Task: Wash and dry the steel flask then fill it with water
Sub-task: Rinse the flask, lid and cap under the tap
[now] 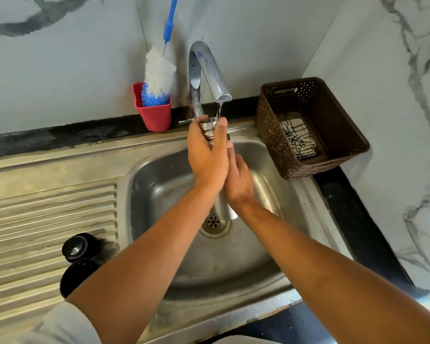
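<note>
Operator: Flask is hanging slantwise over the sink, mouth raised to the running tap, base pointing back toward me and down at the drain. I am watching two bare hands holding it.

Desk: Which hand is sitting where?

Operator: The left hand is wrapping the threaded neck, fingers and thumb curled round it just under the rim, where the stream is landing (whether it is going inside, I cannot tell). The right hand is clasping the body lower down, just beside the left and partly behind it.

Desk: So what is the coming move turning on?

Operator: I am judging it is turning on that long axis. The mouth is lying beyond the left grip, away from me; the base is lying below the right. The left hand is nearer the opening, so it is steering where the water goes, while the right is probably carrying the weight. Any tipping-out of rinse water is, I am guessing, going to pivot between those two grips.
</note>
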